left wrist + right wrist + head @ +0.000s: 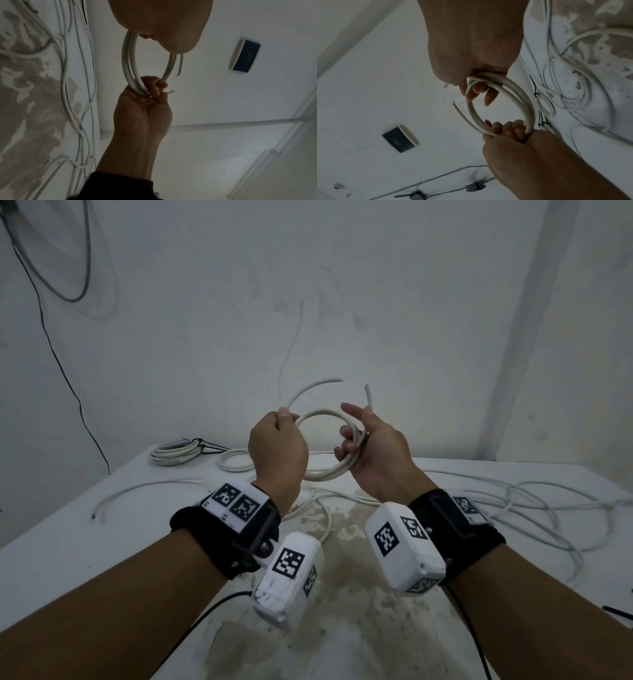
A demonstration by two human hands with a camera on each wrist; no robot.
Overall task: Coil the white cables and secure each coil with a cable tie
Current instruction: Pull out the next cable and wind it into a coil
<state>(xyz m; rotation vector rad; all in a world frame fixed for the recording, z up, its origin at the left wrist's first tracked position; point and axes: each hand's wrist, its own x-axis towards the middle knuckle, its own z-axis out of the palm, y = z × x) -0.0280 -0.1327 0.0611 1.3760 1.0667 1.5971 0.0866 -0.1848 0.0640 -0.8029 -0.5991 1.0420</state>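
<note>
Both sides of a small white coil (329, 446) are gripped, and it is held up in the air above the middle of the bench (102, 529). On one side the turns are clamped in the fist of the left hand (277, 450); on the other they are hooked through the curled fingers of the right hand (373, 453), with its forefinger stretched out.

Two free ends are seen sticking up from the coil: one arcs over from the left hand, one stands upright by the right thumb. Winding looks all but done, so the step in hand is judged to be gathering the turns before tying.

A cable tie is called for next, which means one hand must be freed while the turns are kept pinched together by the other. A thin black strip (616, 613) at the bench's right edge may be a tie; that cannot be told for certain.

Open room is found in the air over the bench and on its stained near middle. Loose white cables (534, 508) are sprawled toward the right edge, and a tied bundle (176, 451) lies at the far left corner, with an untied loop (236, 462) beside it.
</note>
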